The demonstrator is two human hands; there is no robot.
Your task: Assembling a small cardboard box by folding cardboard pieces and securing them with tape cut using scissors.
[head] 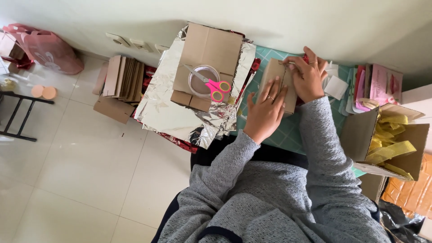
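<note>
Box: a small brown cardboard box (280,83) is held on the green cutting mat (288,132) on the worktop.
Left hand (265,110): laid flat, fingers spread, pressing the box.
Right hand (308,76): fingers curled on the box's far edge.
Progress: folding is judged underway, not closed.
Nearby: pink scissors (211,83) are left aside on cardboard.

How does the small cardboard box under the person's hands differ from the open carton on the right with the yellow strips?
The small cardboard box is closed and lies on the green mat, pressed by the left hand and right hand. The open carton is larger, untouched, its flaps spread, yellow strips spilling from it. Both are plain brown cardboard.
</note>
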